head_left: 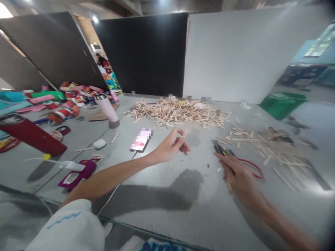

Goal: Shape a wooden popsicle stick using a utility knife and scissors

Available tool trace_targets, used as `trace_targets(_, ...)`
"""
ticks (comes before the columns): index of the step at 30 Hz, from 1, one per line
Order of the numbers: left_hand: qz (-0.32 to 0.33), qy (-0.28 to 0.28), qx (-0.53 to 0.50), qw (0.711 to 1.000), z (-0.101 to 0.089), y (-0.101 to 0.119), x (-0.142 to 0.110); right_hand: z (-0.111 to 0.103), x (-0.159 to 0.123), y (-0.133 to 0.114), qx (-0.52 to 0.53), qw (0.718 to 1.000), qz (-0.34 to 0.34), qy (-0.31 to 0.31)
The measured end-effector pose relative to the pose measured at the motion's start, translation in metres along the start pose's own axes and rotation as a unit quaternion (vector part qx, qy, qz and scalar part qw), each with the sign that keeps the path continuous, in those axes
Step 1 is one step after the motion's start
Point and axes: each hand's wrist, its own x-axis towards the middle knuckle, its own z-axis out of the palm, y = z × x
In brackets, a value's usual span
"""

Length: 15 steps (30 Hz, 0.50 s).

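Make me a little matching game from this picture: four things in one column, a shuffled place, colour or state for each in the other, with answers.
1. Right hand
2. Phone
3. Large stick pile
4. Bin

a. Screen lit, cable attached
b. Green
c. Gripping a bladed tool
d. Near the foot of the black panel and white panel

Pairs: 1-c, 2-a, 3-d, 4-b

A short, loose white sleeve (74,228) with a wavy blue line (64,220) on it covers the top of the left arm (117,174), some cloth (162,245) at the bottom has bright blue shapes, and the left hand (174,144) and right hand (237,174) are bare.
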Motion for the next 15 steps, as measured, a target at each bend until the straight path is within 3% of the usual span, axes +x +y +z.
trace_targets(3,-0.015,-0.049,-0.006,0.999,0.018,0.024,-0.009,-0.008,0.014,-0.023,0.050,0.998,0.034,-0.013)
trace_targets(6,-0.003,-0.046,0.030,0.999,0.028,0.035,-0.013,-0.010,0.029,-0.039,0.136,0.985,0.099,-0.030)
trace_targets(8,-0.010,-0.054,0.030,0.998,0.031,0.033,-0.014,-0.006,0.037,-0.046,0.196,0.971,0.132,-0.039)
trace_targets(11,-0.075,-0.106,-0.001,0.992,0.033,0.024,-0.013,0.004,0.039,-0.048,0.282,0.945,0.157,-0.048)
trace_targets(15,-0.125,-0.149,-0.004,0.981,0.036,0.014,-0.012,0.017,0.029,-0.042,0.311,0.929,0.192,-0.057)
